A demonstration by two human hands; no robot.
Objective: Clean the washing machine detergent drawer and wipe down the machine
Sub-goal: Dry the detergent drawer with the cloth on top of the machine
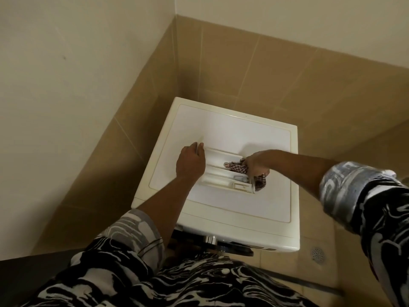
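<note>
White plastic throughout: washing machine [221,209] seen from above, wedged into a tan-tiled corner, detergent drawer [223,173] pulled out and lying flat on the lid, near its middle. At left, left hand [190,163] clamped on the drawer's far left end, fingers [199,148] curled over the edge, thumb side hidden; judged a bracing grip, holding the light tray from skating across the smooth top. Drawer itself long and shallow, split by ridges into lengthwise compartments, a small boxed insert at the near right end; residue or staining too fine to tell at this range. Further right, checked cloth [238,167], red and white, pushed into a middle compartment, its tail trailing out over the drawer's right end. Right hand [256,166] closed around the bunched cloth, fingertips buried in the fabric, knuckles up. Judged mid-wipe of the compartments; machine surfaces apparently not yet wiped. At far right, floor drain [318,254] beside the machine.
</note>
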